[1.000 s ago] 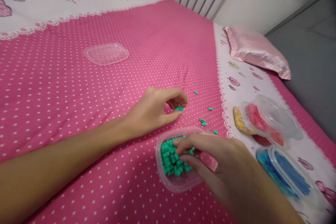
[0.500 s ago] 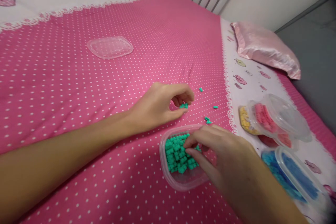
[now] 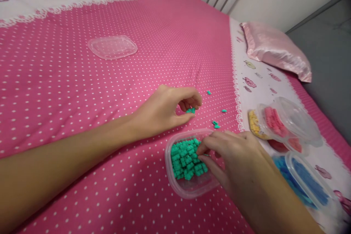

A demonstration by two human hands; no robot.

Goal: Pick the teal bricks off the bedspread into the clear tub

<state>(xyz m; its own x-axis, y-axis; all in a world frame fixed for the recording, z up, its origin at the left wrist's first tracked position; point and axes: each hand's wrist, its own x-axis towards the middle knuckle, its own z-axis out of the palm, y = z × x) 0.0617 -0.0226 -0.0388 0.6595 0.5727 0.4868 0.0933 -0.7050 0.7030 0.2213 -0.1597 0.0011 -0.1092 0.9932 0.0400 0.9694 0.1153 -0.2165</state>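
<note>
A clear plastic tub on the bed holds a heap of small green toy bricks. My right hand reaches over the tub's right side, thumb and index finger pinched together against the heap; whatever lies between the fingertips is hidden. Just beyond the tub, my left hand rests on its side with curled fingers. A small piece of green bricks shows between its thumb and fingers. Loose green bricks lie on the sheet to the right of this hand, with single ones farther off.
A clear lid lies at the far left on the pink dotted sheet. To the right stand tubs of yellow bricks, red bricks and blue bricks. A pink pillow lies near the grey headboard.
My right hand's pinched fingertips have shifted slightly right over the green heap. The left hand keeps its pose around the green piece. The whole view has shifted slightly.
</note>
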